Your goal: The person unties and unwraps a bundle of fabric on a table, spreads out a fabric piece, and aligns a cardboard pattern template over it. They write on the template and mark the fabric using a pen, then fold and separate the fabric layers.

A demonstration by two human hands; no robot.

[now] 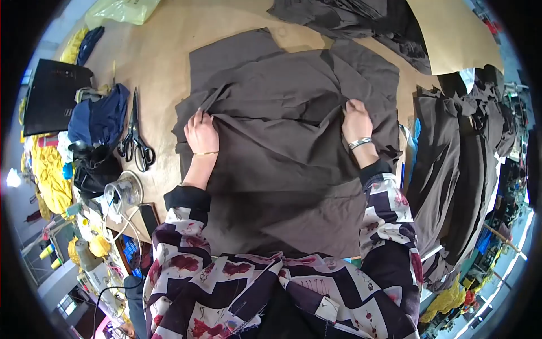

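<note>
A large dark grey-brown cloth (282, 164) is spread over the table in front of me, with folds running between my hands. My left hand (201, 133) pinches the cloth at its left part, fingers closed on it. At the right part of the cloth, my right hand (357, 122) grips a fold, its fingers pressed together. The fabric between the hands is lifted a little and creased. Beyond it, more pieces of the same colour show at the upper left and upper right, partly under the top layer.
Black scissors (134, 135), a clear jar (129, 189), a phone (149, 218) and navy cloth (99, 116) lie on the left of the wooden table (152, 62). More dark cloth (437, 152) hangs at the right, with brown paper (451, 37) at the upper right.
</note>
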